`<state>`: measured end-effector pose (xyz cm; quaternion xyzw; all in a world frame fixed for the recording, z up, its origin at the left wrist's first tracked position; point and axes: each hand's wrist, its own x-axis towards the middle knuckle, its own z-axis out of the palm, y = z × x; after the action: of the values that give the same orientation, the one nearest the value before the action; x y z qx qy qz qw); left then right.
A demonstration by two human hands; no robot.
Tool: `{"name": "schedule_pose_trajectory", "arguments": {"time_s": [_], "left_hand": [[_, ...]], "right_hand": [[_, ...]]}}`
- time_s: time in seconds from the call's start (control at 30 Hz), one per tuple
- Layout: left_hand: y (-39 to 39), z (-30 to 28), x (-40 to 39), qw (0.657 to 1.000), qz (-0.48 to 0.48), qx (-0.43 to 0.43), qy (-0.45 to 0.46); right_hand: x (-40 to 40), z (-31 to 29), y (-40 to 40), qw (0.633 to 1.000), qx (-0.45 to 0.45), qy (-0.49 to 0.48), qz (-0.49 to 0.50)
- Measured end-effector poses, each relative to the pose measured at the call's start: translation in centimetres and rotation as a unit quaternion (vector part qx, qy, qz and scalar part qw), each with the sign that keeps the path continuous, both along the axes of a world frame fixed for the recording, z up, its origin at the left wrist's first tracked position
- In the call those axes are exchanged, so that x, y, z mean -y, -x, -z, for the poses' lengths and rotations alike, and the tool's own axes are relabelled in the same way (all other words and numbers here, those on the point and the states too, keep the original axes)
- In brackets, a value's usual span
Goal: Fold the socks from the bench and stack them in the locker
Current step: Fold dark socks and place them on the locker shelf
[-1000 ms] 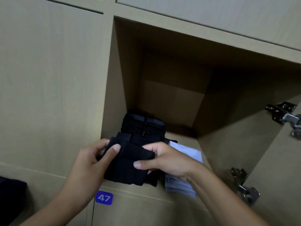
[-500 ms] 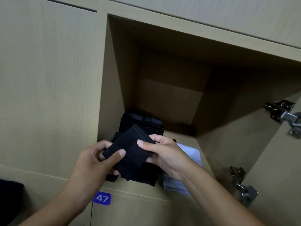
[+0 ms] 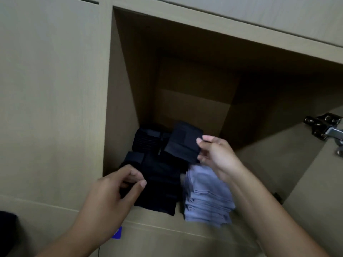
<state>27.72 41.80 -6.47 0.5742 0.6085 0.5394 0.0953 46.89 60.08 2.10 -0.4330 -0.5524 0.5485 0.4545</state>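
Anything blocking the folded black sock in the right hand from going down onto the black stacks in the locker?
Nothing visible does. The right hand pinches the folded black sock just above the rear black stack, with open space around it. The left hand is at the front black stack, clear of that path.

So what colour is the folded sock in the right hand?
Black, seen in the head view: the folded sock pinched by the right hand.

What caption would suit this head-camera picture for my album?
Right hand pinches a folded black sock inside the open locker, above black and grey sock stacks.
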Motion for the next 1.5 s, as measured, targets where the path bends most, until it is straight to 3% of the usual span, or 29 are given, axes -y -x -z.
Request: {"name": "schedule_pose_trajectory", "arguments": {"time_s": [0.07,0.23,0.43,0.63,1.2,1.5], "left_hand": [[-0.1,0.3,0.0,0.997,-0.006,-0.071,0.001],[-0.6,1.1,-1.1,0.988,-0.009,-0.153,-0.015],[-1.6,1.3,-2.8,0.973,-0.006,-0.229,-0.029],[-0.7,3.2,-4.4,0.927,-0.048,-0.369,0.044],[0.0,4.6,-5.3,0.919,-0.05,-0.39,0.005],[-0.1,4.3,-5.0,0.921,-0.044,-0.386,0.017]], "right_hand": [[-2.8,0.0,-0.9,0.999,0.003,0.023,0.049],[-9.0,1.6,-2.2,0.988,0.08,0.059,0.118],[-12.9,3.8,-2.6,0.977,0.138,0.11,0.117],[-15.6,5.9,-2.5,0.965,0.179,0.147,0.123],[-18.2,9.4,-2.3,0.955,0.237,0.168,0.054],[-17.8,9.0,-2.2,0.925,0.363,0.112,0.025]]}}
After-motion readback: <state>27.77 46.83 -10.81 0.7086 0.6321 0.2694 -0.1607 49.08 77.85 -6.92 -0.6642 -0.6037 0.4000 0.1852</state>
